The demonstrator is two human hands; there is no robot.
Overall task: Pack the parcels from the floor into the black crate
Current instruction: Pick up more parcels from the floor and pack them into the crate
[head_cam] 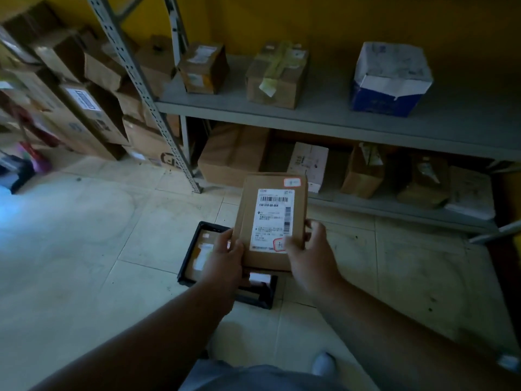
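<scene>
We hold a flat cardboard parcel (272, 218) in both hands above the black crate (188, 266), which sits on the pale tiled floor (84, 249) in a dim storeroom. Our left hand (225, 256) grips the parcel's near left edge, thumb on top and fingers curled beneath; our right hand (308, 249) clasps its near right corner, the thumb lying over a red-stamped patch of the white shipping label (272, 221). The label faces up, its barcode toward the far end. The parcel hangs over the crate's right portion and hides much of it. Inside the crate we see at least one other brown parcel with a white label (201, 255); how many lie there, we cannot tell. Ahead stands a grey metal shelving unit (310, 114) holding cardboard boxes (277, 76) and a blue-and-white carton (390, 79) against a yellow wall (310, 21).
</scene>
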